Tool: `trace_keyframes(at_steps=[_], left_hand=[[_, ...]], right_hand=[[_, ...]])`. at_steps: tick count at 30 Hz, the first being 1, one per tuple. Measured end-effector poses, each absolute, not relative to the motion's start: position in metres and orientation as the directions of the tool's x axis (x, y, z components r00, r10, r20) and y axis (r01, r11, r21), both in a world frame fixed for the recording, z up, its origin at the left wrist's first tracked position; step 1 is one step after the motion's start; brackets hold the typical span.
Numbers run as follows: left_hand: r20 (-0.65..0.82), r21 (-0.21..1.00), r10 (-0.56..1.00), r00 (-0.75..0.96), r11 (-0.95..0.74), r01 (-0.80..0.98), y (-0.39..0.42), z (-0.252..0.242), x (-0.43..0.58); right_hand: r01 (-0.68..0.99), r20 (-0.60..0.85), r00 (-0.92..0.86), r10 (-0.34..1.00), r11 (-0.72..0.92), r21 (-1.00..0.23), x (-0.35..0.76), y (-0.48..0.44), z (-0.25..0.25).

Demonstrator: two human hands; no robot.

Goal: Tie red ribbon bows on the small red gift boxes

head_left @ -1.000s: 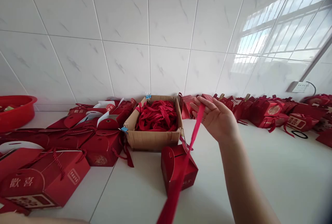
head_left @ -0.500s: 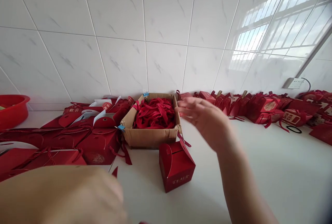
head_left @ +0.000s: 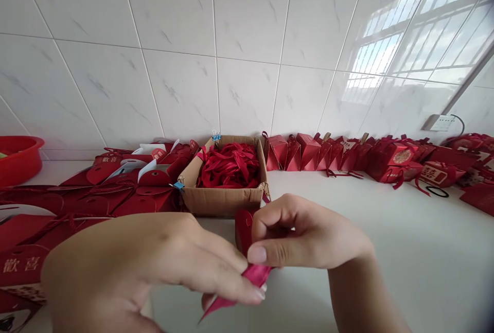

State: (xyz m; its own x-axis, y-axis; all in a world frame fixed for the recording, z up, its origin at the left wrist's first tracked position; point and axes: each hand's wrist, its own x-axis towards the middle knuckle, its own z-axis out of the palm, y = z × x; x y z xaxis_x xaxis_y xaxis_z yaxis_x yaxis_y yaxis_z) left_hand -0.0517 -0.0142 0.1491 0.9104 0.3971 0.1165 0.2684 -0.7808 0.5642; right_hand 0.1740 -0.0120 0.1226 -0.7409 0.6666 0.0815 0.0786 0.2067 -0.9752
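Observation:
My left hand (head_left: pixel 154 271) and my right hand (head_left: pixel 304 235) meet low in the middle, both pinching one red ribbon (head_left: pixel 252 275) between thumb and fingers. Right behind them a small red gift box (head_left: pixel 243 227) stands on the white counter, mostly hidden by my fingers. Further back sits an open cardboard box (head_left: pixel 224 199) heaped with red ribbons (head_left: pixel 229 165).
Flat and folded red gift boxes (head_left: pixel 127 189) pile up at the left, with a red basin (head_left: pixel 17 158) at the far left. A row of finished red boxes (head_left: pixel 347 155) lines the tiled wall to the right. A wall socket (head_left: pixel 438 122) sits at the right.
My right hand came down from beside the cardboard box to the front. My left hand rose into view, and both now pinch the ribbon in front of the small box.

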Motion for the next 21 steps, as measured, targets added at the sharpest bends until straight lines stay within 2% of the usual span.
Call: trace_keyframes(at_steps=[2, 4, 7, 9, 11, 14, 21], left_hand=[[-0.03, 0.627, 0.292, 0.956, -0.739, 0.246, -0.002, 0.161, -0.052], [-0.117, 0.637, 0.303, 0.946, -0.707, 0.306, 0.008, 0.169, -0.05], [-0.226, 0.561, 0.451, 0.863, -0.665, 0.494, 0.016, 0.167, -0.044], [-0.26, 0.477, 0.605, 0.753, -0.597, 0.645, 0.02, 0.159, -0.038], [-0.279, 0.406, 0.705, 0.652, -0.529, 0.745, 0.024, 0.151, -0.031], [-0.312, 0.345, 0.716, 0.625, -0.527, 0.777, 0.033, 0.142, -0.021], [-0.407, 0.315, 0.671, 0.619, -0.534, 0.785, 0.044, 0.132, -0.007]], right_hand=[[0.139, 0.096, -0.7, 0.708, 0.266, -0.954, 0.184, -0.014, 0.126], [0.247, 0.114, -0.614, 0.781, 0.328, -0.912, 0.195, -0.013, 0.13], [0.516, 0.132, -0.422, 0.897, 0.358, -0.778, 0.214, -0.008, 0.134], [0.689, 0.1, -0.298, 0.949, 0.286, -0.666, 0.226, -0.002, 0.134], [0.793, 0.044, -0.218, 0.975, 0.203, -0.574, 0.234, 0.006, 0.131], [0.847, -0.012, -0.166, 0.986, 0.136, -0.513, 0.239, 0.016, 0.124], [0.847, -0.041, -0.148, 0.988, 0.105, -0.521, 0.237, 0.028, 0.116]])
